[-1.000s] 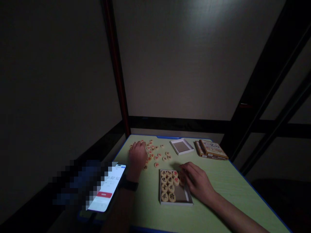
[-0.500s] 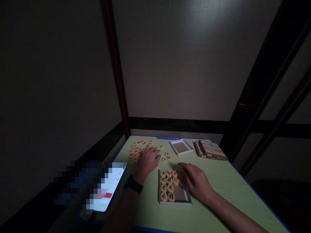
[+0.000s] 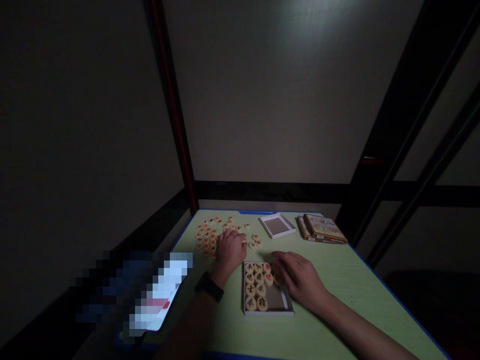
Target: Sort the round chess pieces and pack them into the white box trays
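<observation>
Centrally, the right hand (image 3: 303,280) bends its fingers over a piece (image 3: 276,280) at the tray's 1 o'clock corner; whether it is pinched or merely touched cannot be told. The left hand (image 3: 231,250), at 11 o'clock from the tray, curls half-closed among loose pieces (image 3: 206,240); its palm is hidden, so any hold is uncertain. The white tray (image 3: 268,313) appears a little over half filled: two full columns of four black-marked discs (image 3: 250,290), then two red-marked discs (image 3: 267,278), with brown floor showing toward 5 o'clock. Many pieces lie outside, toward 10 and 11 o'clock. Beyond are a second tray (image 3: 293,232) at 12 o'clock, stacked boxes (image 3: 326,227) at 1 to 2, and a lit phone (image 3: 170,280) at 9.
</observation>
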`<state>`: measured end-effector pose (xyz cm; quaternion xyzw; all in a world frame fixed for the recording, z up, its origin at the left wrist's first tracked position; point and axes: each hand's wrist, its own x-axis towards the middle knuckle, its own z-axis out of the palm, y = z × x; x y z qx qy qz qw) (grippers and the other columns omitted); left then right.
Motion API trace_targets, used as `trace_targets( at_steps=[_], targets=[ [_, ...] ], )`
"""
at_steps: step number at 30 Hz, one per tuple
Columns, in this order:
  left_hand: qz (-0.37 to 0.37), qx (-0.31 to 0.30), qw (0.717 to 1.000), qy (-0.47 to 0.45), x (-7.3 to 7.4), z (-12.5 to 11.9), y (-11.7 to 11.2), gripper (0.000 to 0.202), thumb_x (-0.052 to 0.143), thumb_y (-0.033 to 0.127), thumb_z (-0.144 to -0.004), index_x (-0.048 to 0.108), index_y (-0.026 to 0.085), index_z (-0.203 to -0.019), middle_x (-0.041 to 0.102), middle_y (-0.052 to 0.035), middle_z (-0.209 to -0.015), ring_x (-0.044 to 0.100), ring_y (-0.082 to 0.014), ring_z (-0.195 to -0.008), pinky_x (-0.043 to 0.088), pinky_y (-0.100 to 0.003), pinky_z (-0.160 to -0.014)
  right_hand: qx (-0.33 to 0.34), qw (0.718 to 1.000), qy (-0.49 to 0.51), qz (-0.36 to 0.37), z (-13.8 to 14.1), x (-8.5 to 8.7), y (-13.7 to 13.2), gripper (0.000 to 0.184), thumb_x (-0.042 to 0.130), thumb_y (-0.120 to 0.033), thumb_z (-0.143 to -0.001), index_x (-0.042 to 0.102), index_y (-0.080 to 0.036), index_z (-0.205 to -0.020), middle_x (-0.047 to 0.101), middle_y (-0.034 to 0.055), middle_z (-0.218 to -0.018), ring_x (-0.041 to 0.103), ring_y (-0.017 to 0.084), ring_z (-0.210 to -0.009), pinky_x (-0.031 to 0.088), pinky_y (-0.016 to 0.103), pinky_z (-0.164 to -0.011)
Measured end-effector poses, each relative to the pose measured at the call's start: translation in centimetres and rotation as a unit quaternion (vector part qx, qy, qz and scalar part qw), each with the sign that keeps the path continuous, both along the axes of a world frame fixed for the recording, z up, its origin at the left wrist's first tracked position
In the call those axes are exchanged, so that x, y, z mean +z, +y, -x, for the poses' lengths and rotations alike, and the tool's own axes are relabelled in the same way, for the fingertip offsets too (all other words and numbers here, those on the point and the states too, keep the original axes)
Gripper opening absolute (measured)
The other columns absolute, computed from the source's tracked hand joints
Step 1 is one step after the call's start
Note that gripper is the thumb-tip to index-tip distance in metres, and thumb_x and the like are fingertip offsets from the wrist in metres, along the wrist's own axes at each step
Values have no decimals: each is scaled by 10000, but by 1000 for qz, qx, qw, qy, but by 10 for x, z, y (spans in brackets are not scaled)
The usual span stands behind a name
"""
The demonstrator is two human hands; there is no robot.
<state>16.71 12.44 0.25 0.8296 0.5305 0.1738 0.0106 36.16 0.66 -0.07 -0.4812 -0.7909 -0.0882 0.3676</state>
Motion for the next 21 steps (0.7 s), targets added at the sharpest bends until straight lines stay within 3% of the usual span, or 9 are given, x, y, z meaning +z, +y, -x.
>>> trace_targets(
  at_steps=[6,11,16,21],
  targets=[
    [6,-9,1000,7,-6,1,5,207,563,294,-932,715,212,-1047,680,-80,-1139,518,-270,-1175,392,-402,-991,6,1000,-7,13,0,2,-1,241,422,-162,-946,598,-168,-1110,742,87,-886,687,205,-754,544,320,-690],
    [-4,-10,1000,7,-6,-1,7,191,561,289,-941,670,185,-1059,681,-96,-1135,531,-273,-1146,409,-413,-975,10,1000,-5,21,0,3,-1,234,425,-168,-951,597,-165,-1110,732,79,-867,678,200,-741,536,310,-675],
    [-69,-8,995,-73,4,16,18,304,485,244,-977,625,202,-1244,666,-83,-1175,553,-231,-1130,408,-370,-1021,10,1000,3,22,1,4,-1,243,412,-161,-951,599,-166,-1106,722,74,-839,673,196,-725,529,304,-667],
    [-8,1,1000,-29,15,36,26,291,464,187,-970,690,207,-1151,641,-80,-1140,604,-194,-1074,439,-299,-996,14,999,-6,29,1,3,-1,241,413,-173,-952,597,-160,-1106,716,75,-830,671,196,-722,527,299,-657]
  ],
)
